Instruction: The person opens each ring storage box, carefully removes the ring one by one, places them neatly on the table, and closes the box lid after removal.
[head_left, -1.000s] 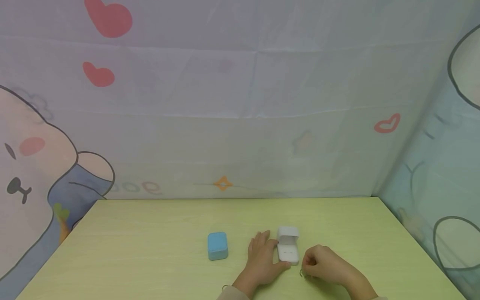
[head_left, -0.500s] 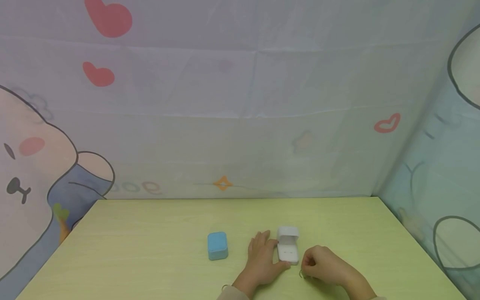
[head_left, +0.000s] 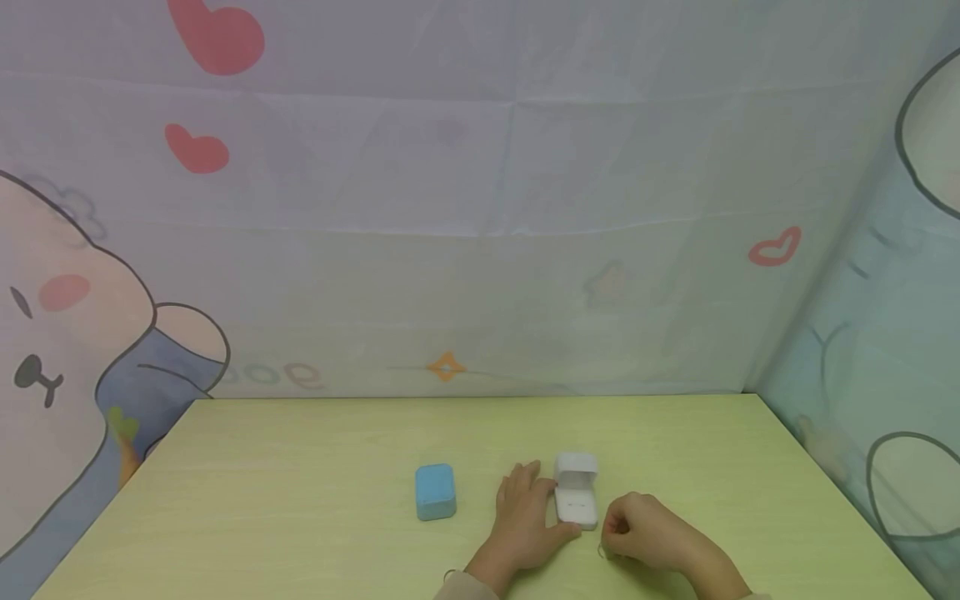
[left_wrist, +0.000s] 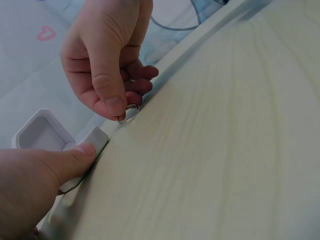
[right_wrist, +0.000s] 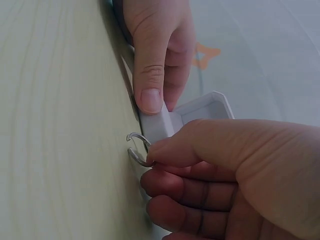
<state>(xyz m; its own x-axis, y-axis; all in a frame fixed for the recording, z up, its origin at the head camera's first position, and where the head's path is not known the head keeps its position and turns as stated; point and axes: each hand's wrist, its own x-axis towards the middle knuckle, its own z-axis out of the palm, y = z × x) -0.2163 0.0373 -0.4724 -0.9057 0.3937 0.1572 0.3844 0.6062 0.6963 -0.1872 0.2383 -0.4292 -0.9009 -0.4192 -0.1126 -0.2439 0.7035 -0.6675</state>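
Note:
A white ring box (head_left: 576,505) stands on the table with its lid raised and a slotted insert showing in its base. My left hand (head_left: 522,518) holds it, thumb on the front edge and forefinger against the left side. Just right of the box, my right hand (head_left: 647,530) pinches a silver ring (right_wrist: 142,138) between thumb and forefinger. The ring has a gap in its band, which faces away from the fingertips in the right wrist view. Its far side is hidden by the thumb. Ring and box are apart in the head view.
A closed light blue box (head_left: 435,492) sits left of my left hand on the pale yellow table (head_left: 300,500). Behind the table hangs a printed cloth (head_left: 480,250), with another cloth side (head_left: 862,350) along the right.
My right hand has sunk very slightly, with the ring still pinched. The left hand and the white box stay where they were.

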